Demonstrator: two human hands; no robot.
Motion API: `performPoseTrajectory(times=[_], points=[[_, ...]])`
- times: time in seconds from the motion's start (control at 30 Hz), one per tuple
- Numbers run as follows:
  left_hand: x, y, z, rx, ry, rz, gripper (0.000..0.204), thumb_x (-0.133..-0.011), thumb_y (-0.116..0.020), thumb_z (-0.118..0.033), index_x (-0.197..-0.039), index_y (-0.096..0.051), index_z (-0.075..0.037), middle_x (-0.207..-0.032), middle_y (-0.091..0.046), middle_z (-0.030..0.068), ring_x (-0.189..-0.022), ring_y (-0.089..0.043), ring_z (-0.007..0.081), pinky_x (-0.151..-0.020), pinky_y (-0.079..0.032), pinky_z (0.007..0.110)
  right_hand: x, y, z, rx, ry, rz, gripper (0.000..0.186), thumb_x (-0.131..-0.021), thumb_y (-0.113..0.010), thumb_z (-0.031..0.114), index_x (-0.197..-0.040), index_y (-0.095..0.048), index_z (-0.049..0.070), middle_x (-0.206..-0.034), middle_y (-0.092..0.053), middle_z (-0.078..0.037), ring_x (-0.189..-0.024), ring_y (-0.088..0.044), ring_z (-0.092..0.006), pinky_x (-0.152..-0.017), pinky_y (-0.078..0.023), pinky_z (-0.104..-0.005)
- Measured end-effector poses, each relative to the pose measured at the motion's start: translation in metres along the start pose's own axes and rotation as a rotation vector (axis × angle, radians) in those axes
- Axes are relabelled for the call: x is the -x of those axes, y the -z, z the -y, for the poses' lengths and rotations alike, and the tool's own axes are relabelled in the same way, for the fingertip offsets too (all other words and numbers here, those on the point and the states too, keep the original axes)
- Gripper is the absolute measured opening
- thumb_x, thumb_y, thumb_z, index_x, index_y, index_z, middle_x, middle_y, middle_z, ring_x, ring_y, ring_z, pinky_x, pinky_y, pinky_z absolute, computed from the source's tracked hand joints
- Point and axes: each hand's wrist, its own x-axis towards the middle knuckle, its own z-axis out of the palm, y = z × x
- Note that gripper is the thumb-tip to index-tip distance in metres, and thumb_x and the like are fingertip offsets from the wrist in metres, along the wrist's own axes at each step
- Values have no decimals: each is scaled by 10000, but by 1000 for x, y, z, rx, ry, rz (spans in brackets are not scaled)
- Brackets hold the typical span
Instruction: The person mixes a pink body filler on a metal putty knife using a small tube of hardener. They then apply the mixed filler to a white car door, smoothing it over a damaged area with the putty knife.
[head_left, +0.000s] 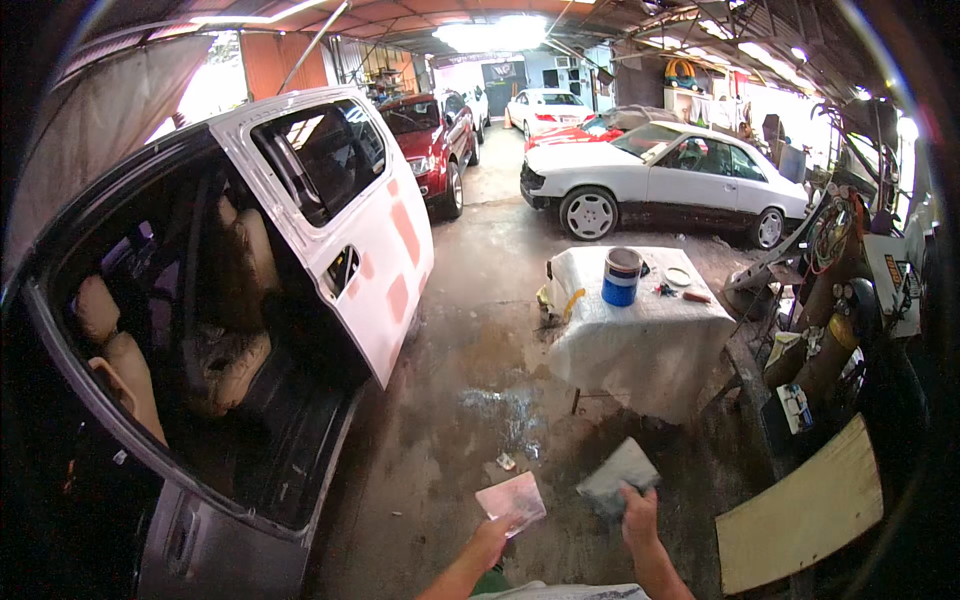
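Note:
In my left hand (490, 540) is a flat, pinkish-white rectangular sheet (512, 499), gripped at its lower edge. My right hand (640, 514) pinches a dark grey flat sheet (620, 473) by its lower right corner; it looks somewhat blurred. The two sheets are apart, both held low in front of me above the wet concrete floor. To my left a white vehicle door (385, 240) with several pink patches stands swung open, touched by neither hand. The exact material of the sheets cannot be made out.
Ahead, a covered table (640, 335) carries a blue can (621, 278), a round lid (677, 276) and small tools. The open vehicle cabin (200, 330) borders the left. A pale curved panel (805, 510) leans at lower right. Parked behind are a white car (670, 175) and a red vehicle (430, 145).

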Motion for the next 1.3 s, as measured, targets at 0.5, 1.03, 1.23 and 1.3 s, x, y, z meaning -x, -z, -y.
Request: performPoseTrajectory(times=[0.5,1.03,1.23,1.3], points=[[79,-73,-22,-745,-448,91,478,-964,-571,-114,-1407,-428,-4,-1366,-527,179,-1304,-492,286,-1104,-382,407,104,-83,18,898,689,599,591,-769,-658,-37,-1350,-567,17,-1350,-572,-182,-1236,-559,-375,-1050,-455,-456],[187,112,-38,-196,-247,-65,775,-844,-607,-11,-1540,-267,-32,-1517,-412,172,-1421,-398,291,-1157,-318,367,125,-238,-95,939,549,665,458,-827,-601,-57,-1283,-591,-21,-1245,-604,-233,-1142,-600,-412,-979,-499,-427],[170,197,-12,-767,-300,47,467,-943,-590,-165,-1379,-487,-35,-1313,-595,172,-1204,-571,296,-1010,-462,415,188,-300,-102,952,608,771,528,-773,-628,-63,-1294,-610,17,-1232,-627,-220,-1168,-592,-405,-997,-492,-440],[171,193,9,-503,-325,-92,582,-904,-566,-76,-1460,-397,-34,-1335,-590,197,-1194,-590,309,-982,-476,423,190,-307,-120,970,657,649,452,-829,-604,-55,-1273,-619,28,-1215,-621,-223,-1135,-600,-407,-967,-501,-436]])
